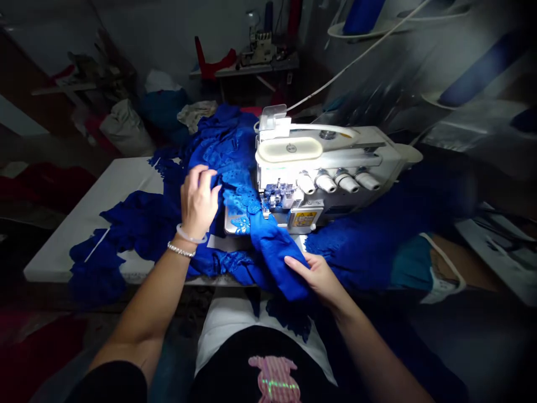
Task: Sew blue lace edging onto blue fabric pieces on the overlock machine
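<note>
The left hand (199, 201) has its fingers curled closed, gripping blue lace fabric (226, 162) beside an overlock machine (319, 162). The right hand (321, 277) rests on the cloth, fingers open and flat, near the presser foot (272, 197).

The room is quite dim, with a grey wall (176, 28) at the top of the frame. Below it, a small table (247, 70) carries another overlock machine (259, 47), and a pale sack (126, 130) lies at upper left.
</note>
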A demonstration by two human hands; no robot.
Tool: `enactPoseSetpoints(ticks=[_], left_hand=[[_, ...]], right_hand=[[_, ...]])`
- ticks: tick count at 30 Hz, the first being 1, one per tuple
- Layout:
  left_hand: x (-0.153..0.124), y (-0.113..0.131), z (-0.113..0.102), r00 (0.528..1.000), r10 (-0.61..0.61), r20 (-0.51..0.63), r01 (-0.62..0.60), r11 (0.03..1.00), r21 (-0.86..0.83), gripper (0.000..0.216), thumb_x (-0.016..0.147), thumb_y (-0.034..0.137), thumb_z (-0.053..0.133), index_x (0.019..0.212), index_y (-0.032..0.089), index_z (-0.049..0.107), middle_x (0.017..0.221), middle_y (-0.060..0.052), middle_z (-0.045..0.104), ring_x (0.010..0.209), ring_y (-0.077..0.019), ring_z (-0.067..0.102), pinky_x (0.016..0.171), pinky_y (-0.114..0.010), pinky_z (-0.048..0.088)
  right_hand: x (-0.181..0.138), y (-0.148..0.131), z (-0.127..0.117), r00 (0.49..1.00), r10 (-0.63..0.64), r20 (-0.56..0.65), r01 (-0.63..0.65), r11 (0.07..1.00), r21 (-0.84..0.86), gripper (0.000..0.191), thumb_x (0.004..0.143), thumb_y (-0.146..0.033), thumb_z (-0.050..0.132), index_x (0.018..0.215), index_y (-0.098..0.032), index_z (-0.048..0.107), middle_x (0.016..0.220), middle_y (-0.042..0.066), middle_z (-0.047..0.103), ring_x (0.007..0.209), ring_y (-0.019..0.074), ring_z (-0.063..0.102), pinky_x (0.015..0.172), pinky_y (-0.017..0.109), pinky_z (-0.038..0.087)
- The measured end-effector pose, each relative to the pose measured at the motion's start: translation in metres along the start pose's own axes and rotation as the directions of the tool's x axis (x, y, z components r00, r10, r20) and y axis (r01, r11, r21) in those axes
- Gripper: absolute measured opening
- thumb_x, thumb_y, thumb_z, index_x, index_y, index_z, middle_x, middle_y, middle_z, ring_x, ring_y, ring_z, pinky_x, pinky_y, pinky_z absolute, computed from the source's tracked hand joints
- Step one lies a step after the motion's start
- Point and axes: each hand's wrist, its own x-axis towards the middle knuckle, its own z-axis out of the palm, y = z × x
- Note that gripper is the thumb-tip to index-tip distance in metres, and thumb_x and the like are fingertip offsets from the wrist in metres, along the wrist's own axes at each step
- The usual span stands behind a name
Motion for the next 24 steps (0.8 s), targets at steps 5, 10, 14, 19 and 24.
enactPoseSetpoints(ticks=[5,10,14,19,24], left_hand=[[-0.073,0.029,-0.020,0.933,-0.228,0.278,0.308,0.907,-0.288,0.029,0.092,0.043,0.055,0.078,0.018,0.060,0.066,-0.001,0.060,0.061,-0.0146,0.060,0.063,-0.026,0.048],[-0.111,0.050,0.004,0.622,-0.150,0.769,0.745,0.415,-0.522,0.048,0.088,0.063,0.049,0.090,0.017,0.063,0.070,-0.003,0.064,0.067,-0.0168,0.062,0.060,-0.026,0.050],[-0.101,0.057,0.020,0.579,-0.013,0.815,0.791,0.251,-0.558,0.058,0.087,0.071,0.041,0.090,0.019,0.064,0.068,-0.006,0.066,0.067,-0.0194,0.064,0.062,-0.031,0.053],[-0.097,0.056,0.013,0.539,0.034,0.841,0.836,0.096,-0.540,0.050,0.084,0.061,0.057,0.108,0.018,0.061,0.080,-0.006,0.069,0.079,-0.0202,0.068,0.072,-0.032,0.055],[-0.095,0.061,0.016,0.511,0.068,0.857,0.858,0.018,-0.513,0.059,0.072,0.067,0.068,0.102,0.016,0.065,0.078,-0.004,0.069,0.073,-0.0180,0.067,0.072,-0.030,0.055]], right_hand=[[-0.004,-0.003,0.001,0.995,0.038,0.088,-0.045,0.996,0.077,0.035,0.070,-0.048,0.080,0.081,-0.016,0.072,0.069,0.001,0.070,0.056,0.0129,0.060,0.053,0.024,0.049],[-0.009,-0.015,0.013,0.949,0.072,0.308,-0.166,0.943,0.290,0.036,0.070,-0.043,0.082,0.095,-0.019,0.073,0.075,0.000,0.072,0.063,0.0126,0.065,0.063,0.023,0.052],[-0.013,-0.021,0.016,0.932,0.068,0.357,-0.190,0.929,0.319,0.035,0.073,-0.036,0.080,0.104,-0.022,0.072,0.086,0.001,0.075,0.074,0.0139,0.069,0.073,0.024,0.053],[-0.018,-0.013,0.017,0.924,0.052,0.379,-0.183,0.930,0.319,0.042,0.072,-0.035,0.081,0.110,-0.021,0.071,0.098,0.004,0.075,0.080,0.0158,0.070,0.077,0.027,0.054],[-0.018,-0.011,0.020,0.932,0.044,0.359,-0.171,0.928,0.331,0.048,0.071,-0.042,0.081,0.113,-0.023,0.069,0.095,0.004,0.074,0.078,0.0154,0.069,0.077,0.028,0.053]])
